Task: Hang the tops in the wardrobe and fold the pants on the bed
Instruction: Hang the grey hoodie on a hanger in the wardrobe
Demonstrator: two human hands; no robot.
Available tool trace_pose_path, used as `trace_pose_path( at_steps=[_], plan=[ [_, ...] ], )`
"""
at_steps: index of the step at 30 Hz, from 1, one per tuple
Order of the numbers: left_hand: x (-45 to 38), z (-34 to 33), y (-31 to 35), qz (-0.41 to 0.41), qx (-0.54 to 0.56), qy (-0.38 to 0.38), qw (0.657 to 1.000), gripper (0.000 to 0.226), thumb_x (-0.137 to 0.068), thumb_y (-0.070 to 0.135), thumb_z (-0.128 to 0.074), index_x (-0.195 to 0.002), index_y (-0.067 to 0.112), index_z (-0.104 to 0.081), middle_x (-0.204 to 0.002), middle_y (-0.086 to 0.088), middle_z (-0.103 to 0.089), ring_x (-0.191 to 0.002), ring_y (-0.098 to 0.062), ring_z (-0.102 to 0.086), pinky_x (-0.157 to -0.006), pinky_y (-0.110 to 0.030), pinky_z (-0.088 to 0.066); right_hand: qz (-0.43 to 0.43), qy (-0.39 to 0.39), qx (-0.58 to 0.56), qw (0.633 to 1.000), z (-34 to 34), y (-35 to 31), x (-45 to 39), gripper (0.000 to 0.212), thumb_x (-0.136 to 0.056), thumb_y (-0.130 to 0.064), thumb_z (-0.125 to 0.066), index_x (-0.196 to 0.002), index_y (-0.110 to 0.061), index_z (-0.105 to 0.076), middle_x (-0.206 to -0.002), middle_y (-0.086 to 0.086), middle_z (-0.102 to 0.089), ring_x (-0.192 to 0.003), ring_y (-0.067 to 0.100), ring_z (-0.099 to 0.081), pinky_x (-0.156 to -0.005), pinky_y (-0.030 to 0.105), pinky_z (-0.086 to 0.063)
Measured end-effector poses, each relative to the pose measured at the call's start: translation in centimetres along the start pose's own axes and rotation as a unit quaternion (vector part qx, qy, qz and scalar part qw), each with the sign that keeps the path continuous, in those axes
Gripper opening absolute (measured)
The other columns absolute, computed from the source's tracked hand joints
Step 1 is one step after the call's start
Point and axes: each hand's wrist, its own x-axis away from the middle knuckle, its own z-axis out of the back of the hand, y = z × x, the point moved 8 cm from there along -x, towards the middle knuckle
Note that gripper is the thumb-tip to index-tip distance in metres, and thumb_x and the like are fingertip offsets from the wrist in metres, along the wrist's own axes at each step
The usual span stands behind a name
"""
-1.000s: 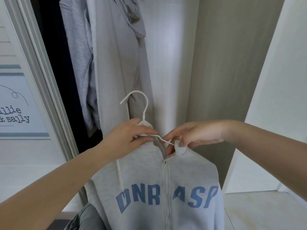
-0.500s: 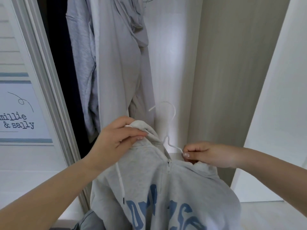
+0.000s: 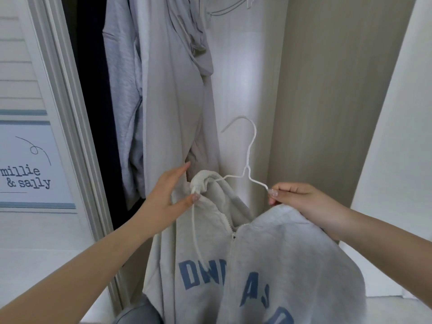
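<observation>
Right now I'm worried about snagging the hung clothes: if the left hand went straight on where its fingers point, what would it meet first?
Probably the beige hanging garment; the left hand's fingertips look nearly on it, though depth is unclear.

Pale greys, white wire, blue print

Light grey hoodie [image 3: 280,253] with blue block letters; white hanger [image 3: 248,160]; beige top [image 3: 173,101] hanging beside a black garment [image 3: 93,90].
</observation>
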Motion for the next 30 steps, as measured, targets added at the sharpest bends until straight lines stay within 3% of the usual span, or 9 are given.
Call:
trace_pose_path(
  at_steps=[5,7,11,14,17,20,24,27,30],
  plan=[
    [-3.4,-1.6,0.9,0.006,0.116,0.007,0.993,0.021,-0.089,0.035,-0.055,-0.110,0.035,-0.058,-0.101,0.027,-0.066,-0.096,0.008,-0.060,-0.077,-0.006,-0.042,-0.024,-0.057,-0.109,0.992,-1.4,-2.0,-1.0,0.014,-0.063,-0.009,-0.074,-0.070,-0.022,-0.076,-0.062,-0.004,-0.061,-0.052,0.003,-0.055,-0.050,0.012,-0.043],
    [-4.8,-2.4,0.1,0.042,0.198,0.015,0.979,0.023,-0.091,0.028,-0.055,-0.113,0.026,-0.061,-0.103,0.017,-0.070,-0.098,0.001,-0.064,-0.078,-0.008,-0.046,-0.022,-0.081,-0.174,0.981,-1.6,-2.3,-0.9,0.033,-0.059,-0.006,-0.062,-0.085,-0.017,-0.077,-0.073,-0.003,-0.069,-0.062,0.007,-0.064,-0.055,0.015,-0.048],
    [-8.5,-3.8,0.4,0.103,0.319,0.039,0.941,0.034,-0.086,0.033,-0.059,-0.117,0.020,-0.062,-0.108,0.003,-0.072,-0.105,-0.015,-0.065,-0.086,-0.025,-0.053,0.075,-0.097,-0.270,0.955,-1.2,-6.0,-1.5,0.068,-0.048,-0.012,-0.070,-0.115,-0.005,-0.064,-0.114,0.005,-0.070,-0.099,0.016,-0.068,-0.072,0.020,-0.053],
    [-11.6,-5.2,1.7,0.114,0.380,0.025,0.918,0.034,-0.089,0.031,-0.060,-0.120,0.016,-0.062,-0.115,-0.008,-0.069,-0.111,-0.024,-0.063,-0.100,-0.042,-0.047,0.137,-0.084,-0.271,0.949,-1.0,-8.6,-2.5,0.070,-0.047,-0.016,-0.071,-0.116,-0.006,-0.062,-0.111,0.008,-0.070,-0.103,0.017,-0.067,-0.074,0.019,-0.053],
    [-15.0,-4.8,3.0,0.097,0.419,0.020,0.902,0.042,-0.084,0.035,-0.062,-0.122,0.017,-0.061,-0.115,-0.005,-0.069,-0.109,-0.019,-0.065,-0.090,-0.029,-0.053,0.161,-0.076,-0.285,0.942,-0.9,-9.8,-4.7,0.055,-0.061,-0.001,-0.060,-0.116,-0.006,-0.062,-0.108,0.006,-0.072,-0.101,0.016,-0.068,-0.075,0.020,-0.054],
    [-18.3,-2.7,4.2,0.083,0.426,0.043,0.900,0.050,-0.075,0.044,-0.065,-0.122,0.029,-0.059,-0.117,0.006,-0.068,-0.105,-0.009,-0.065,-0.081,-0.021,-0.053,0.173,-0.057,-0.249,0.951,-0.3,-10.8,-7.7,0.042,-0.082,0.013,-0.059,-0.115,-0.013,-0.062,-0.119,-0.002,-0.067,-0.109,0.008,-0.063,-0.087,0.020,-0.050],
    [-23.2,1.6,5.7,0.058,0.382,0.105,0.916,0.065,-0.074,0.050,-0.066,-0.133,0.033,-0.049,-0.136,0.004,-0.053,-0.123,-0.017,-0.053,-0.107,-0.040,-0.040,0.207,-0.057,-0.216,0.953,0.4,-13.0,-11.2,0.051,-0.085,0.018,-0.052,-0.119,-0.019,-0.056,-0.116,-0.002,-0.069,-0.097,0.008,-0.067,-0.078,0.018,-0.051],
    [-26.9,6.3,7.4,0.020,0.341,0.176,0.923,0.064,-0.087,0.044,-0.061,-0.144,0.031,-0.035,-0.144,0.003,-0.045,-0.126,-0.015,-0.048,-0.110,-0.039,-0.035,0.252,-0.067,-0.173,0.950,0.7,-15.6,-13.1,0.060,-0.074,0.009,-0.068,-0.124,-0.018,-0.050,-0.093,-0.009,-0.073,-0.079,0.002,-0.068,-0.067,0.013,-0.049],
    [-30.3,10.9,9.5,-0.005,0.311,0.219,0.925,0.066,-0.090,0.040,-0.059,-0.147,0.032,-0.027,-0.146,0.001,-0.042,-0.130,-0.016,-0.043,-0.113,-0.040,-0.031,0.278,-0.060,-0.130,0.950,0.9,-17.8,-15.5,0.060,-0.083,0.008,-0.064,-0.132,-0.018,-0.042,-0.104,-0.009,-0.066,-0.084,-0.008,-0.063,-0.073,0.010,-0.048]
  ],
)
